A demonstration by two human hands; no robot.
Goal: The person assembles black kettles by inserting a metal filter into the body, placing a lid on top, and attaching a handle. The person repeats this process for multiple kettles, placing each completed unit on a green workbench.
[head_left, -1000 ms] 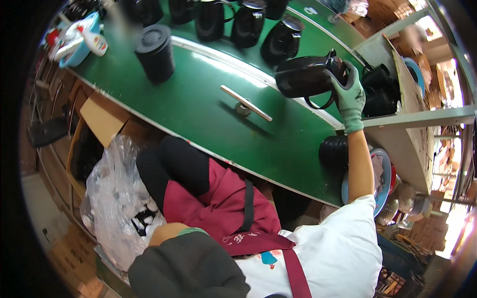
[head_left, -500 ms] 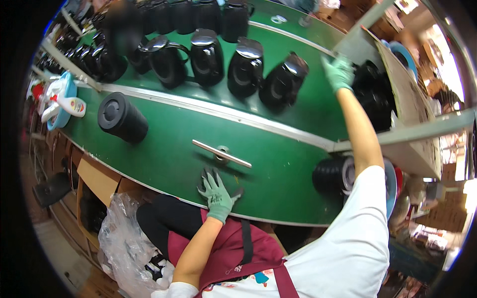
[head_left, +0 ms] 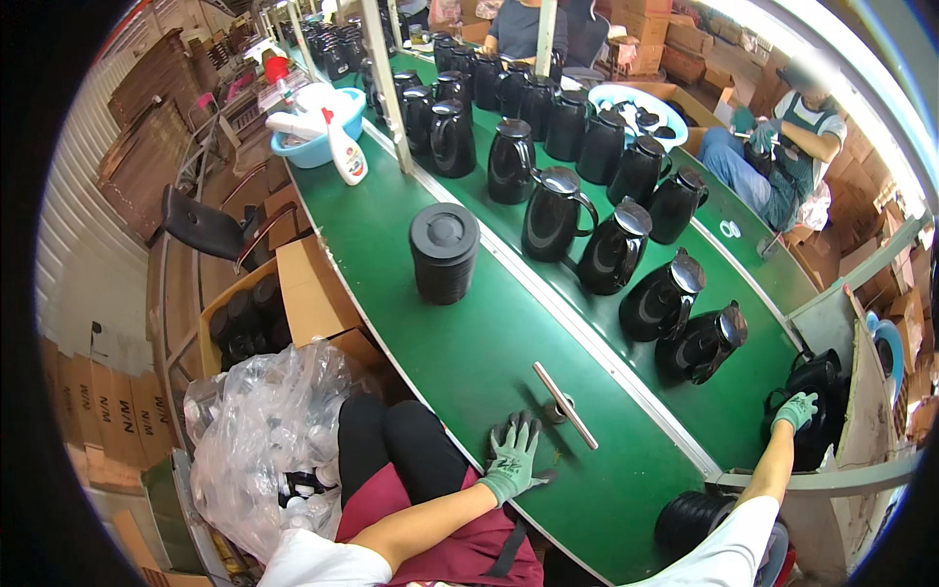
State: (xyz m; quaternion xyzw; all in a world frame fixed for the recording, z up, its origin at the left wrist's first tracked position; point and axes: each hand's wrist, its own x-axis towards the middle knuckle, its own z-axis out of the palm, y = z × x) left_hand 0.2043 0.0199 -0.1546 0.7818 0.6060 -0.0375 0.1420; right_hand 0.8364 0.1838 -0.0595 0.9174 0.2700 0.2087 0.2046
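My left hand (head_left: pixel 512 460), in a grey-green glove with dark fingertips, lies flat with fingers spread on the green tabletop near its front edge. Just right of it stands a T-shaped tool (head_left: pixel 566 407) with a metal crossbar on a small round base. My right arm is stretched far to the right. There my gloved right hand (head_left: pixel 796 411) is closed against a black jug (head_left: pixel 820 377) in a dark cluster at the table's end; part of its grip is hidden. A ribbed black cylinder with a round lid (head_left: pixel 444 254) stands left of centre.
Black jugs with shiny lids (head_left: pixel 614 247) stand in rows beyond a metal rail (head_left: pixel 548 293). A spray bottle (head_left: pixel 344 149) and blue basin (head_left: pixel 311 149) sit far left. Black ribbed cylinders (head_left: pixel 690 523) lie near right. Posts rise from the table. A seated person (head_left: pixel 792 147) works far right.
The view has swung left. My right hand has gone from open over the tabletop to the black jugs at the right end. My left hand stays flat near the T-shaped tool.
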